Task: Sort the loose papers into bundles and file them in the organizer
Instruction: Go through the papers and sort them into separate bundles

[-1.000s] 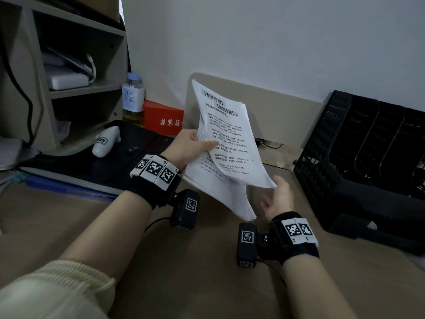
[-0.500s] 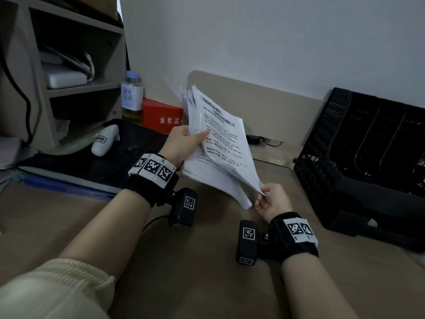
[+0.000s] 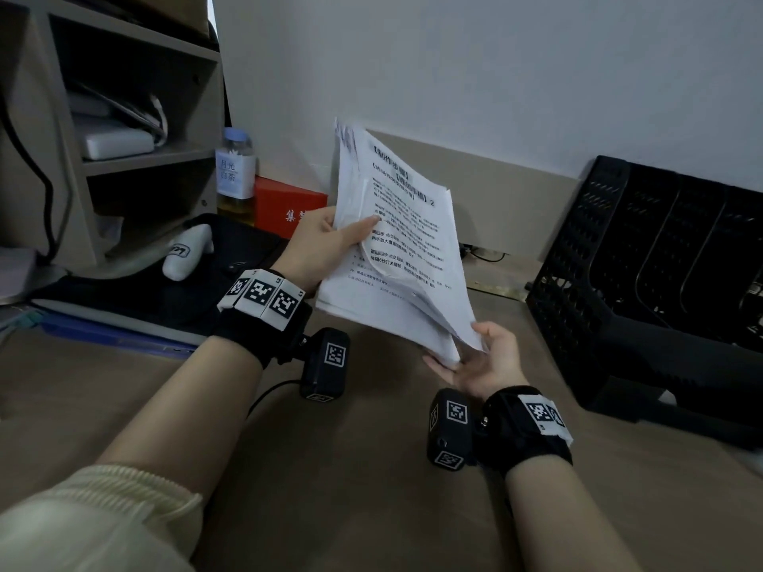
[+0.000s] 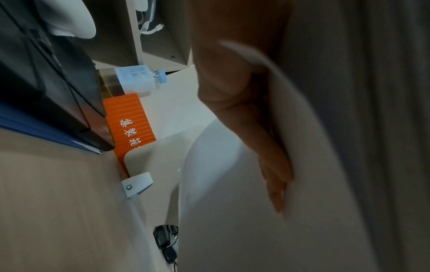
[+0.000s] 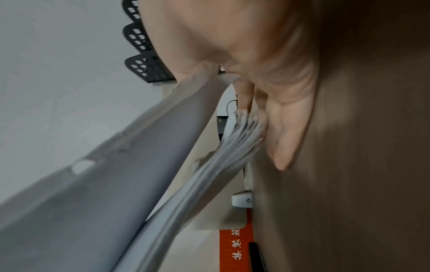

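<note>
A stack of printed white papers [image 3: 404,241] is held tilted above the desk. My left hand [image 3: 326,241] grips its left edge, thumb on the printed top page and fingers [image 4: 274,165] flat against the back. My right hand [image 3: 483,361] lies palm up under the lower right corner. Its fingers [image 5: 284,139] are straight against the fanned sheet edges [image 5: 244,132], and its thumb touches the corner of the upper sheets [image 5: 116,184], which stand apart from the lower ones. The black mesh organizer [image 3: 644,262] sits at the right, its slots holding no paper where visible.
A beige shelf unit [image 3: 124,158] stands at the left. A tea bottle [image 3: 234,175] and a red box [image 3: 285,204] sit against the wall. A white controller [image 3: 188,253] lies on a black bag [image 3: 144,299] over a blue folder [image 3: 103,332]. Bare desk [image 3: 330,489] lies near me.
My right hand rose to the lower right corner, pinched it, and now lies open beneath it, upper sheets lifted apart. My left hand has kept its grip on the left edge throughout.
</note>
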Demonstrator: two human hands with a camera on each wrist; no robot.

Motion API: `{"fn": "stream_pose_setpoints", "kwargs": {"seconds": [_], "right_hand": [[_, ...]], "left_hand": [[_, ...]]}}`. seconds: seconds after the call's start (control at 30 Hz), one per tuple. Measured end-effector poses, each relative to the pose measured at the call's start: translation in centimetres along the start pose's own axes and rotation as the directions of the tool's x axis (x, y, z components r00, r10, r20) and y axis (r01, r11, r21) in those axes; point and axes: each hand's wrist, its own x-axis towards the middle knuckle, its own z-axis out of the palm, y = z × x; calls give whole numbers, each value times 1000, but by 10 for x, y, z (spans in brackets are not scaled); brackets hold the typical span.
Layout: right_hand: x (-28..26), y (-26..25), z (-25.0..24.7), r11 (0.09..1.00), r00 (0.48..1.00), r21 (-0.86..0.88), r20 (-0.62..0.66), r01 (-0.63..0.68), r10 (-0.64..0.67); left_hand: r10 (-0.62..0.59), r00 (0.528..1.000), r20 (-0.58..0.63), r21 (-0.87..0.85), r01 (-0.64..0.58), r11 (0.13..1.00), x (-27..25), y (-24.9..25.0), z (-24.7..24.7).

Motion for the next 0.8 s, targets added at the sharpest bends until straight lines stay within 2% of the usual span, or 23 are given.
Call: {"fn": "stream_pose_setpoints", "kwargs": {"seconds": [0.1,0.47,0.63,0.8], "right_hand": [[0,3,1,999,999,32,33,-26,25],[-1,3,3,995,986,85,158,48,-61],[3,4,4,986,971,-19,177,168,-162],[3,4,3,942,947,-109,87,318,-310]], "left_hand": [[32,999,22,8,-32,999,-1,3,1],[30,1000,-1,18,-30,999,1,3,-7],[-6,1000,23,27,6,1000,1,2,-5],[-44,999,1,82,43,996,4,-4,-3]]}}
